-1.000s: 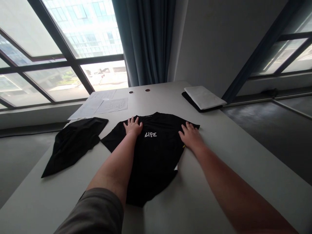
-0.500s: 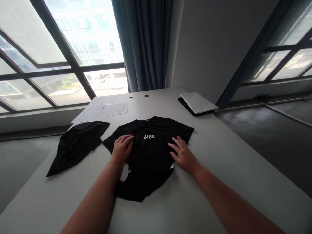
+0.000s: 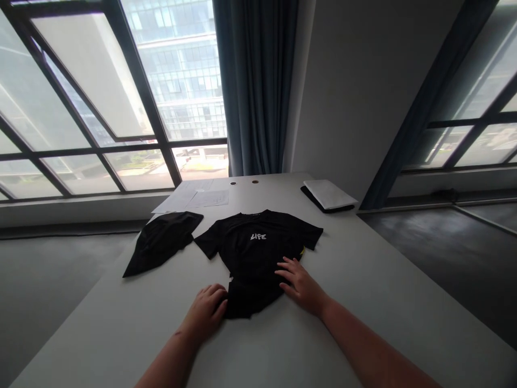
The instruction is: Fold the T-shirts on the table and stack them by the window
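While the black T-shirt [image 3: 260, 256] lies spread at the centre of the white table [image 3: 375, 307], neck end toward 12 o'clock, the left hand [image 3: 207, 310] is positioned at its 8 o'clock, fingers together and lightly curled against the hem corner; whether they pinch fabric cannot be determined. At 4 o'clock, the right hand [image 3: 304, 288] has fingers extended and parted, fingertips laid on the side edge.

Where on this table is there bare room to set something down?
Bare tabletop runs from the black shirt and right hand to the right edge; another patch lies between the black cloth and left hand. Far left is crowded: papers, black cloth and black shirt sit close together.
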